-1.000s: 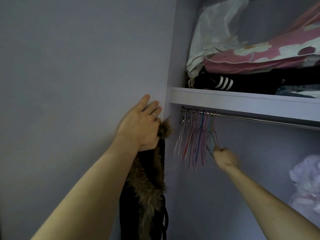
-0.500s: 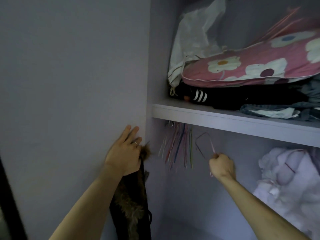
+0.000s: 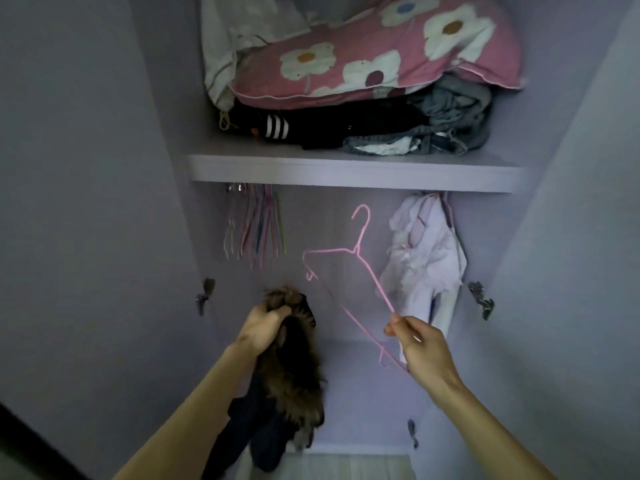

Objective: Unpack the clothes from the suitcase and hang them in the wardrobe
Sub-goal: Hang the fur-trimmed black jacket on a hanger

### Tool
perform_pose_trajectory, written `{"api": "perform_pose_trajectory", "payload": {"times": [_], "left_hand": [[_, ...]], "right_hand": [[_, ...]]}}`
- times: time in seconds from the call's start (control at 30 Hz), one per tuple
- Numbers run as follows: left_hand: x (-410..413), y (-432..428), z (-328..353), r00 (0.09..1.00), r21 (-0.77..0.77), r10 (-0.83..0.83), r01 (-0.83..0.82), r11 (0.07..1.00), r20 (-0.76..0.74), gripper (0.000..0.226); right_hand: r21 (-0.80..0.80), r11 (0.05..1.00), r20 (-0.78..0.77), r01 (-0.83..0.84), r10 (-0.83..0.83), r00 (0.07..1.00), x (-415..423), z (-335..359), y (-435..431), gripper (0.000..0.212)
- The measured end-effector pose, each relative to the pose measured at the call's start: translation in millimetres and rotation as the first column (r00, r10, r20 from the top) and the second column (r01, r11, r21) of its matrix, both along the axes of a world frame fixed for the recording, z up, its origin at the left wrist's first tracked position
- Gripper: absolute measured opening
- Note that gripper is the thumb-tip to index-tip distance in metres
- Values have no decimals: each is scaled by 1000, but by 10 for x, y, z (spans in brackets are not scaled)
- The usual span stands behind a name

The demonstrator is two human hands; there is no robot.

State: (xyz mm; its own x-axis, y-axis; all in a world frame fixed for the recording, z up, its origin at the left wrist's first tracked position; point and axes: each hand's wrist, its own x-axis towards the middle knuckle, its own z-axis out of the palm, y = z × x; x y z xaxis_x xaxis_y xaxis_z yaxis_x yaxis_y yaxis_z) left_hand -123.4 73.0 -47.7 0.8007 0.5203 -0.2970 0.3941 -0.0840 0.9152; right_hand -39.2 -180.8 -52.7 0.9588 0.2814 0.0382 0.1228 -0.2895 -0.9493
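Note:
I face the open lilac wardrobe [image 3: 353,169]. My left hand [image 3: 262,326] grips the brown fur trim of a dark garment [image 3: 293,382], which hangs down from it in front of the lower compartment. My right hand [image 3: 420,344] pinches one arm of a thin pink wire hanger [image 3: 346,268], held free of the rail with its hook pointing up. A bunch of several empty coloured hangers [image 3: 258,230] hangs under the shelf at the left. The rail itself is hidden behind the shelf edge.
A pale lilac garment [image 3: 427,258] hangs at the right of the rail. On the shelf above lie a pink flowered pillow [image 3: 381,53], a white bag [image 3: 239,36] and folded dark and grey clothes [image 3: 363,131]. Both doors stand open, with hinges [image 3: 481,299] on the side walls.
My right hand has pulled one pink hanger off the bunch and brought it down and right. My left hand left the door edge and moved inward with the fur-trimmed garment. The view swung right.

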Motion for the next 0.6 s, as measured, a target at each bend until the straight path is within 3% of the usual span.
{"api": "perform_pose_trajectory", "payload": {"times": [0.13, 0.23, 0.5, 0.6], "left_hand": [[4, -575, -234, 1000, -353, -31, 31, 935, 6, 23], [-42, -904, -294, 999, -587, -37, 19, 810, -19, 29], [-45, -1272, -386, 999, -566, 33, -51, 823, -41, 28], [-17, -1411, -349, 999, -536, 18, -37, 843, -41, 28]], "right_hand": [[200, 980, -181, 14, 23, 983, -277, -122, -367, 34], [190, 982, -243, -19, 66, 968, -470, -300, -548, 33], [-64, 980, -211, -188, 171, 962, -695, -507, -929, 33], [11, 973, -325, -229, 220, 920, -676, -476, -1026, 23]]}}
